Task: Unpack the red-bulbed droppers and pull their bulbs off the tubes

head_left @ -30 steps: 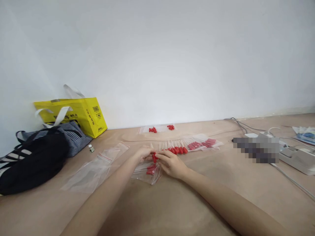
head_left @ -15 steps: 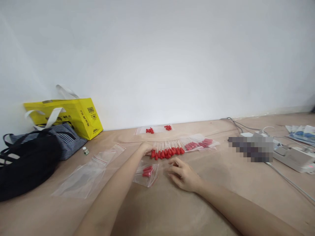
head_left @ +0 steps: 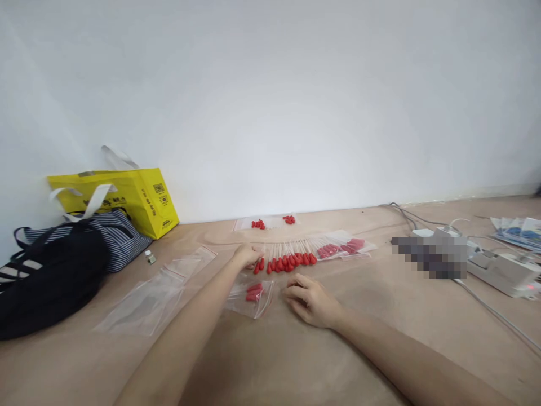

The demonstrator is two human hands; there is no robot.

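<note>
Red-tipped sticks (head_left: 291, 261) lie in a row at the frame's centre. The left hand (head_left: 248, 256) meets their left end, its grip unclear; lower, the right hand (head_left: 313, 301) curls loosely, released.

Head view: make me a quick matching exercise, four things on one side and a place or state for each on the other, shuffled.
Things:
1. Left hand
2. Right hand
3. Red-tipped sticks
4. Yellow bag

Places or states:
A. Behind the striped bag
B. Nearer the camera than the sticks, fingers curled
C. Side by side, red ends toward the camera
D. At the left end of the sticks

Right pairs: 1-D, 2-B, 3-C, 4-A.
</note>
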